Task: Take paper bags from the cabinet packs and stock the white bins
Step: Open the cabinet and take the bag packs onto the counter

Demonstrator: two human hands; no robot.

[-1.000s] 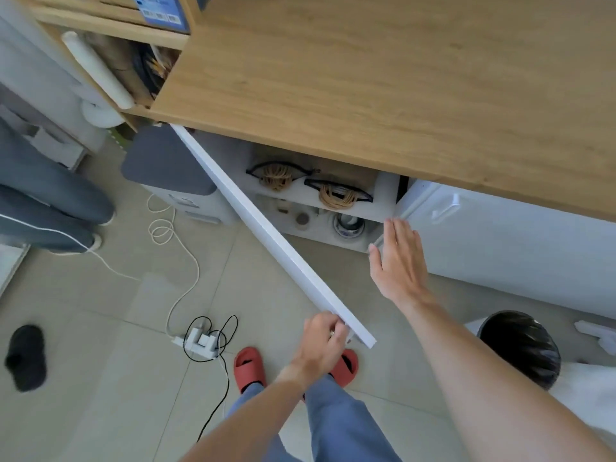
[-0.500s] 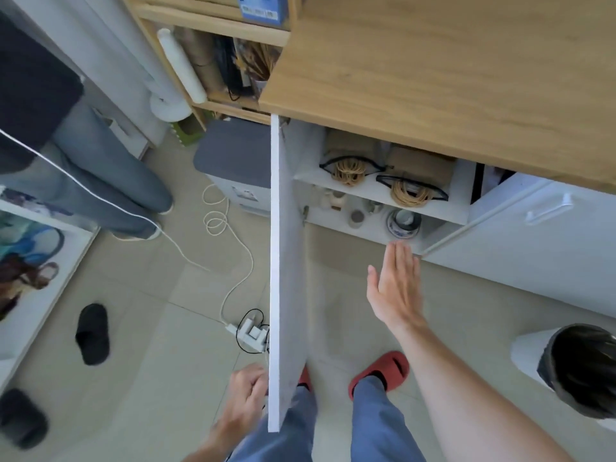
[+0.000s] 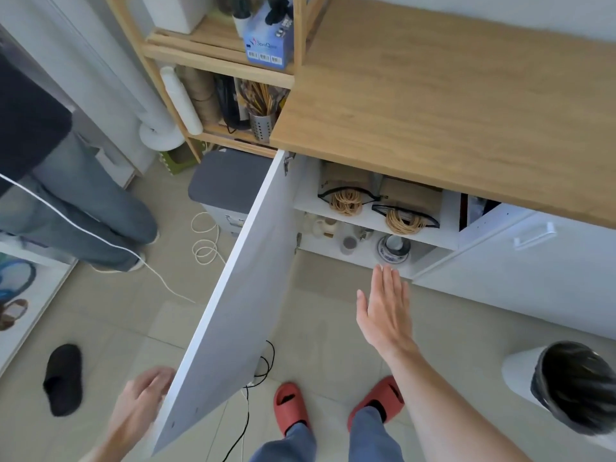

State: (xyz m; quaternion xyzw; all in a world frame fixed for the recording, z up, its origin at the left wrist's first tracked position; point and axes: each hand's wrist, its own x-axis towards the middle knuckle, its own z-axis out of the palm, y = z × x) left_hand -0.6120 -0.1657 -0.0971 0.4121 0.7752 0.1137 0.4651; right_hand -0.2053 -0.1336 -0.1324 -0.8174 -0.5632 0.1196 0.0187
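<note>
Head view looked down on a white cabinet [image 3: 383, 228] under a wooden surface [image 3: 450, 105], with its left door [image 3: 240, 311] swung wide and its right door [image 3: 520, 261] partly ajar. On the cabinet's upper shelf, towards the back, lay two packs of brown paper bags [image 3: 346, 191] side by side, their twine handles bunched at the shelf's front edge inside dark open pack mouths. The lower shelf held small jars and a blue-and-white bowl [image 3: 393, 250] near its front edge.

The left hand [image 3: 143, 405] was at the outer edge of the left door, fingers curled against it; motion blur made it hard to tell whether it truly gripped the door. The right hand [image 3: 386, 308] was held flat, fingers straight and together, hovering in front of the lower shelf's front edge and touching nothing.

Red slippers [image 3: 336, 408] stood on the tiled floor below the opening. A grey-lidded bin [image 3: 230, 185] sat left of the cabinet beneath an open wooden shelf unit [image 3: 220, 61], with a coiled white cable [image 3: 205, 241] beside it. A bin lined in black [image 3: 573, 385] stood at the right. Another person's jeans-clad legs [image 3: 83, 208] stood at the left, and a black slipper [image 3: 63, 378] lay on the floor.
</note>
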